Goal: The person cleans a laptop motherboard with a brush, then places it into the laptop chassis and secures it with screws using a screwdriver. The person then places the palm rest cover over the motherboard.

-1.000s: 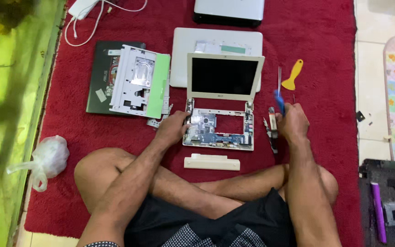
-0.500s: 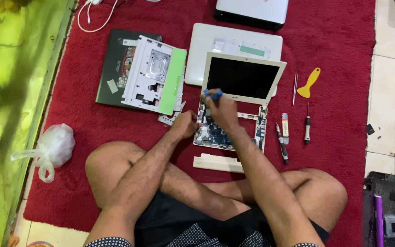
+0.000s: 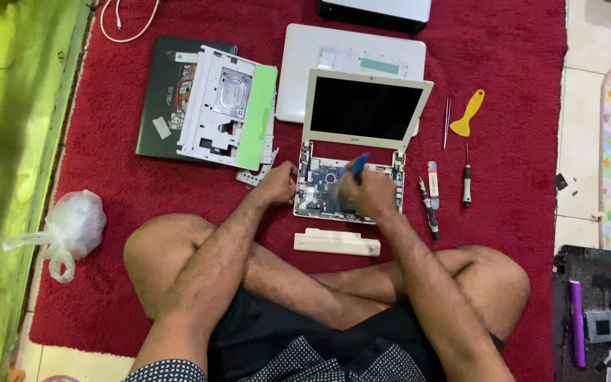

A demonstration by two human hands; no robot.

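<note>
The person sat cross-legged on a red rug (image 3: pixel 532 85), knees spread near the camera. Just beyond the shins lay a white battery bar (image 3: pixel 336 242), lengthwise left to right. Past it stood a small white laptop (image 3: pixel 351 152) with its keyboard deck removed, so the blue board (image 3: pixel 317 189) lay bare, and its dark screen tilted up on the far side. The left hand (image 3: pixel 277 184) rested on the laptop's near left corner, fingers curled against the edge, steadying it. The right hand (image 3: pixel 366 192) hovered over the board's right half, clenched around a blue-handled tool (image 3: pixel 357 164) whose handle stuck up toward the screen; the hand was blurred, so its tip could not be made out. Right of the laptop, on the rug, lay a dark screwdriver (image 3: pixel 428 209), a small white stick (image 3: pixel 433 175), a second screwdriver (image 3: pixel 466 182), thin tweezers (image 3: pixel 446 122) and, farther off, a yellow pry tool (image 3: pixel 469 113). Left of the laptop a white deck with a green strip (image 3: pixel 229 106) lay on top of a dark closed laptop (image 3: pixel 160 92). A tied plastic bag (image 3: pixel 72 225) sat at the rug's left edge. Behind the screen lay a white closed laptop (image 3: pixel 351 53), and beyond it another device (image 3: pixel 376 10) at the far edge.
</note>
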